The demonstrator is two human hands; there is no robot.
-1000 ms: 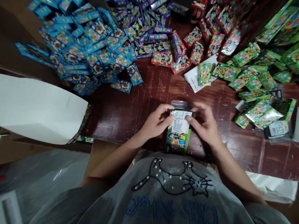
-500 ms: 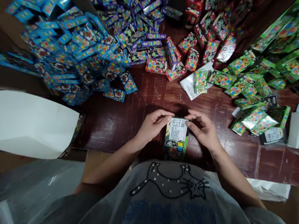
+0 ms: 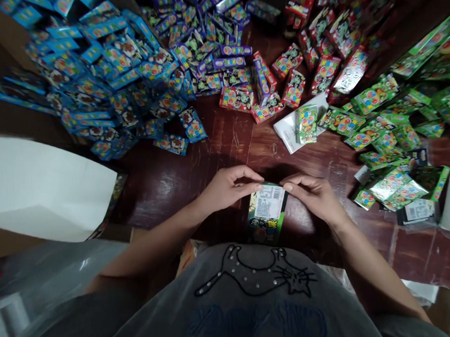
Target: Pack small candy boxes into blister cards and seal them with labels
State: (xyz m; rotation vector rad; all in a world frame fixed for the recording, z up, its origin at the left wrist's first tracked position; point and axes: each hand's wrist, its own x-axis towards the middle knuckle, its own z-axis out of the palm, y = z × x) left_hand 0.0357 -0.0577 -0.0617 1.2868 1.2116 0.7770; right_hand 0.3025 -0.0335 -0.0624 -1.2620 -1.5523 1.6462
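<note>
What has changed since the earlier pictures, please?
The clear flap no longer juts past the far end of the package. The right hand's thumb and forefinger have closed together at its far corner. The left hand stays at the other; the blue boxes look unmoved.

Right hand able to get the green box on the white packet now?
Probably yes: only bare tabletop shows between the right hand and the green box, though that hand pinches the package at its top edge.

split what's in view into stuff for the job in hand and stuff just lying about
In hand:
- left hand
- right hand
- black-and-green box, top edge at the fingertips

Seemingly just lying about:
- blue boxes
- purple boxes
- red boxes
- loose green boxes
- white sheet
</note>
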